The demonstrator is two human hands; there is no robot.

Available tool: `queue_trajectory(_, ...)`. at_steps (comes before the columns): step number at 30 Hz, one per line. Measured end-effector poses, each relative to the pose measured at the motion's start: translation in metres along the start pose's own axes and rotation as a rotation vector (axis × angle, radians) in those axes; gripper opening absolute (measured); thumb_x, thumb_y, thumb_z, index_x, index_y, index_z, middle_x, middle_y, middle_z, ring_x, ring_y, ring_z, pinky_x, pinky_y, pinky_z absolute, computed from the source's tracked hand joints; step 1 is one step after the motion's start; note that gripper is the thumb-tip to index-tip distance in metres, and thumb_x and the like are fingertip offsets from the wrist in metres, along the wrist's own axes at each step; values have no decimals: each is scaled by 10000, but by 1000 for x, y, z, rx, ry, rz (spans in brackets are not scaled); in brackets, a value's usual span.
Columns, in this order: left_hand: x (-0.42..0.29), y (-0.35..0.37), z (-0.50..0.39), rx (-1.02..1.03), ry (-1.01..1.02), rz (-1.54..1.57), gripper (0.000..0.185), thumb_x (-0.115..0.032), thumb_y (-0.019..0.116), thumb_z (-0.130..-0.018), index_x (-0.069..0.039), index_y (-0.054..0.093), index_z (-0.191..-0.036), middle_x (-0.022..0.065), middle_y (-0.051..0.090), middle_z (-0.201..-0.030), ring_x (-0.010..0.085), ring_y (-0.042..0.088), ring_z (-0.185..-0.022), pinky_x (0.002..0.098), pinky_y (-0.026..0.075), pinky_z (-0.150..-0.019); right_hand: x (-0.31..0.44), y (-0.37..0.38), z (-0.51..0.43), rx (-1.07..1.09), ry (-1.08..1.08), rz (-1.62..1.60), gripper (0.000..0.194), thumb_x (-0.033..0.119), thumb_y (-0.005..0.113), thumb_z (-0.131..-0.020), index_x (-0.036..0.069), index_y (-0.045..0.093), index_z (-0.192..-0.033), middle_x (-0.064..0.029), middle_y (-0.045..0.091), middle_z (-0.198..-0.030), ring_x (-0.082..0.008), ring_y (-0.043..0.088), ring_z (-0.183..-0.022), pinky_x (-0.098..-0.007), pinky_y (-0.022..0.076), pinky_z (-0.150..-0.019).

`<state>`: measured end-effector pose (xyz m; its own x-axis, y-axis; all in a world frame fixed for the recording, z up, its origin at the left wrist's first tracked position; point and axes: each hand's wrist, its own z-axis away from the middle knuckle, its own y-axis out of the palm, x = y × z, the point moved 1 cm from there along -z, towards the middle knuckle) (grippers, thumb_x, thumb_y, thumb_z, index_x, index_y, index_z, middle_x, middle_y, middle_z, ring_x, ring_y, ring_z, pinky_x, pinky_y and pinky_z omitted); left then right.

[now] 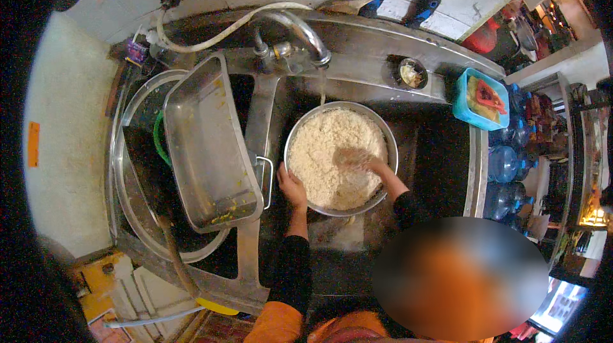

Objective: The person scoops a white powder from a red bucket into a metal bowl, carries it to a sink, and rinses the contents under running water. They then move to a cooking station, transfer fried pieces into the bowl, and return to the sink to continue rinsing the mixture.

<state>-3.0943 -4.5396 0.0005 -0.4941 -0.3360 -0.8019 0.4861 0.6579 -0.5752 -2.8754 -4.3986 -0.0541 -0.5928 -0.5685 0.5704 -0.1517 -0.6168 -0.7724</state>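
Note:
A round metal bowl [393, 144] full of pale wet grains, apparently rice [330, 144], stands in the right basin of a steel sink. Water runs into it from a chrome faucet [311, 41]. My left hand [292, 187] holds the bowl's rim at its lower left, the thumb near the edge. My right hand [359, 158] is in the grains on the right side, blurred and partly covered; whether its fingers are closed on grains is hidden.
A steel pan [206, 146] with yellow food bits leans over a large round basin [119, 161] on the left. A small bowl [413, 74] and a turquoise plastic tub [467, 110] stand at the back right. A cream hose [210, 45] curves behind the faucet.

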Motion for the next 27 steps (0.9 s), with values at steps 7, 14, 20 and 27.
queue_trajectory(7,10,3,0,11,-27,-28,323,-45,435,-842,1,444,-1162,276,501,-1033,457,479,-934,466,395,-802,20,-32,-101,-381,-114,181,402,419,498,-820,112,544,-1076,-110,577,-1014,-307,539,-886,-386,421,-799)
queue_trajectory(14,8,4,0,-7,6,-85,314,-63,431,-850,-1,446,-1158,284,503,-1015,460,487,-911,465,413,-774,104,44,-73,-215,-298,509,543,506,557,-688,124,570,-1074,-110,460,-1218,-313,364,-1175,-526,245,-981)
queue_trajectory(20,6,4,4,-10,-13,-30,334,-42,423,-848,-3,434,-1180,284,500,-1019,453,484,-924,465,406,-790,73,47,33,116,-162,492,469,383,535,-754,213,514,-1190,-92,302,-1375,-351,252,-1261,-532,284,-959)
queue_trajectory(27,4,2,4,-17,17,-5,342,-14,425,-839,-3,441,-1180,269,504,-1025,440,496,-908,437,412,-790,-5,78,-61,140,223,450,343,267,520,-752,147,572,-1069,-78,555,-1083,-231,533,-1001,-367,443,-798)
